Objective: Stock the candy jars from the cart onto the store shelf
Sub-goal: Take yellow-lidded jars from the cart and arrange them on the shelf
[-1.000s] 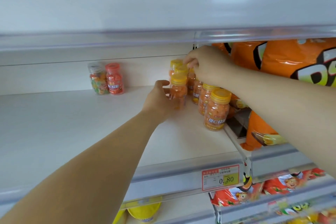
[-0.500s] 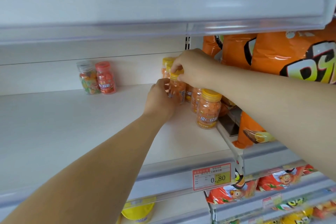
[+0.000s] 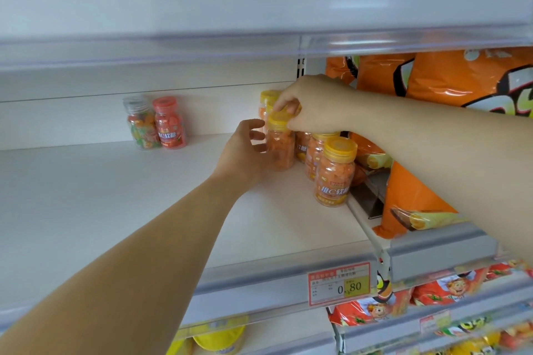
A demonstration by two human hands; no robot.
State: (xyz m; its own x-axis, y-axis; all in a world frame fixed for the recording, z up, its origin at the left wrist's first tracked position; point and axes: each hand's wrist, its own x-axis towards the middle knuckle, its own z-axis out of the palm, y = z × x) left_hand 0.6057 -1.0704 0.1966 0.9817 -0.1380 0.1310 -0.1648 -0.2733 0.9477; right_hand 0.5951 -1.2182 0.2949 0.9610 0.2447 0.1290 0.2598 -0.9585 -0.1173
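As I watch from here, front jar (image 3: 334, 173) stands near right edge of shelf (image 3: 115, 210). Behind it, left hand (image 3: 245, 153), fingers loose and spread, lies against side of orange jar (image 3: 280, 150); right hand (image 3: 311, 106) pinches its lid. Risk I see: jar set down crooked knocks crowded neighbours, row topples. At back wall, two jars (image 3: 157, 124).

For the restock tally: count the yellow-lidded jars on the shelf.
5 visible: rearmost jar by the back wall; gripped jar, lid pinched by the right hand; labelled jar beside it; fourth jar; front jar. That hand may hide more.
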